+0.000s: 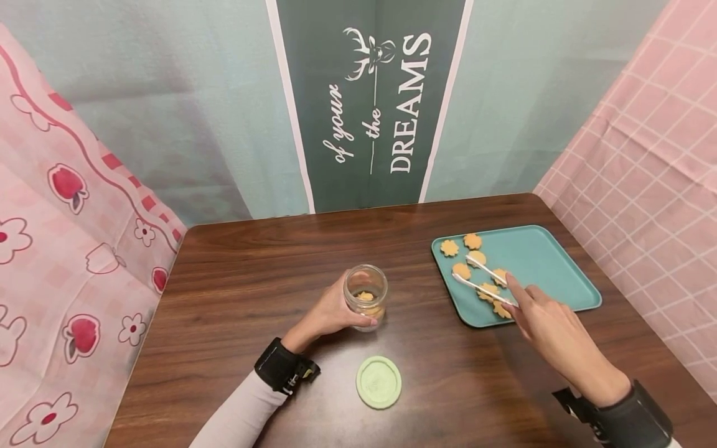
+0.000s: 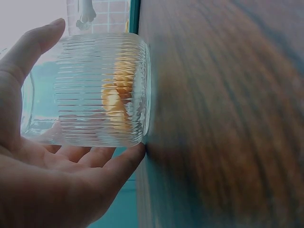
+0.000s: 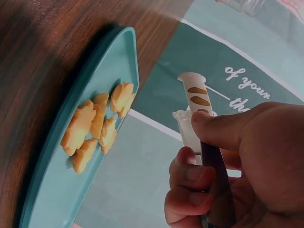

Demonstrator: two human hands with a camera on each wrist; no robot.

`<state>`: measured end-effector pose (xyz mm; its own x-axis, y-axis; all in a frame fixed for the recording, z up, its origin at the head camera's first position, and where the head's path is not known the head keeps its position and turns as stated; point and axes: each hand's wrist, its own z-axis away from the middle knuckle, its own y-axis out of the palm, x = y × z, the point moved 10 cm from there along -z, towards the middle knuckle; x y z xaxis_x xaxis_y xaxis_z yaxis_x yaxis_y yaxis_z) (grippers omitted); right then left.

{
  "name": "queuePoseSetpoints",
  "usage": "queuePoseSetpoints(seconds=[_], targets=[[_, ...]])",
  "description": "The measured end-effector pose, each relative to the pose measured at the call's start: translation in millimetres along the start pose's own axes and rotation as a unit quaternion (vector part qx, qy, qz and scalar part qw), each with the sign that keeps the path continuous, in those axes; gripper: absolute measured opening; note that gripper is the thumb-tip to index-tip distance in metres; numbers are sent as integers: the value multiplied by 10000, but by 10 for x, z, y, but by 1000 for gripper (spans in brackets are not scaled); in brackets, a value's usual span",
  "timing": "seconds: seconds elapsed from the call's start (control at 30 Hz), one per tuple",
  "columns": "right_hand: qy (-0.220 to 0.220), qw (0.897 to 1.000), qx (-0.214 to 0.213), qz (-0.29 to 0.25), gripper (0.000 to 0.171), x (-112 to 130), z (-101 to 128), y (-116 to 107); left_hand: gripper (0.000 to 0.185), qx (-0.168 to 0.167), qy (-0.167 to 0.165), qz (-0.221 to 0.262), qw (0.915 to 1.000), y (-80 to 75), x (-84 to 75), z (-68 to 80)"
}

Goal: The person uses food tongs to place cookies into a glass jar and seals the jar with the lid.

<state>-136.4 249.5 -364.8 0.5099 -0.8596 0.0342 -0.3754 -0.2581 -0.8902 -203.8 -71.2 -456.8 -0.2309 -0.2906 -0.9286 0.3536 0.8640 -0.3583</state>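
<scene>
A dark wooden table (image 1: 252, 261) stands before a green curtain (image 1: 224, 93). The left hand (image 1: 329, 309) curls round an upright glass jar (image 1: 365, 278), golden biscuits inside. The right hand (image 1: 551, 330) grips white tongs (image 1: 488, 291); just beyond its fingers, more biscuits (image 1: 449, 247) lie on a teal tray (image 1: 551, 267). A green lid (image 1: 379, 382) lies nearby.

Your jar (image 2: 85, 90) is clear, glossy glass with a finely ribbed wall, and your tongs (image 1: 473, 285) look smooth and pale, like plastic, near cookies (image 1: 450, 247) with a dry, matt surface. You have a smooth, matt, plastic-looking tray (image 1: 546, 261) and a matt, pale lid (image 1: 378, 382) on a wood-grained counter (image 1: 263, 267) with a soft sheen. The backdrop (image 1: 224, 124) before you is creased, matt cloth.
</scene>
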Motion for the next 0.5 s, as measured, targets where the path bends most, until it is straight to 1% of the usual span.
queuePoseSetpoints(seconds=[0.07, 0.2, 0.5], targets=[[49, 10000, 83, 6, 45, -12, 5, 20, 93, -9, 9, -11, 10000, -1, -1, 0], [138, 9996, 250, 21, 56, -45, 14, 70, 93, -21, 4, -23, 10000, -2, 1, 1], [293, 9987, 408, 30, 61, -128, 45, 181, 92, -18, -34, -119, 9999, 4, 14, -2]])
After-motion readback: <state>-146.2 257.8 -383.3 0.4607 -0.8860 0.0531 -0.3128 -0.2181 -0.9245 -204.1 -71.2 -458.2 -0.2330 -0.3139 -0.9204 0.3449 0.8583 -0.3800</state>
